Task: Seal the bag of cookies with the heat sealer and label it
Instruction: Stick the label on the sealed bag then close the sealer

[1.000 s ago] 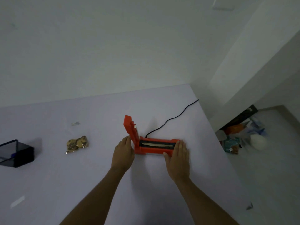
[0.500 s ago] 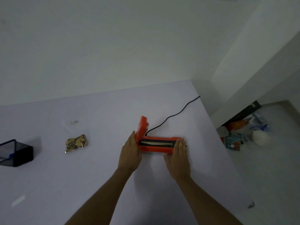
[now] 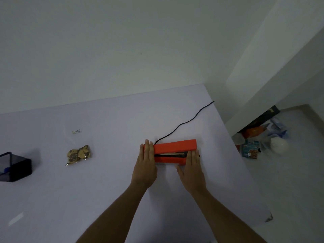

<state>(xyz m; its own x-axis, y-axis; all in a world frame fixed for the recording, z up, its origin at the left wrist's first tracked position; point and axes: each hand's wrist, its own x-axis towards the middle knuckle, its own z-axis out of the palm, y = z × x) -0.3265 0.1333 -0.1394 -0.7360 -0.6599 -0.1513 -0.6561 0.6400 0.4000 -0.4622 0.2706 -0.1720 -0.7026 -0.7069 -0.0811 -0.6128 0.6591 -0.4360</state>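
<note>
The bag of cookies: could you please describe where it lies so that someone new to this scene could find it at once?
Start at the pale table and find the orange heat sealer near its right side. Look well to the left of it, short of the dark box at the left edge. There lies the bag of cookies, a clear pouch showing brown speckled cookies, the only food on the table.

Centre frame: orange heat sealer point(image 3: 175, 150) on tabletop point(image 3: 108, 181), lid nearly closed, left hand point(image 3: 146, 165) and right hand point(image 3: 192, 170) flat at its ends; bag of cookies point(image 3: 78, 154) at left.
</note>
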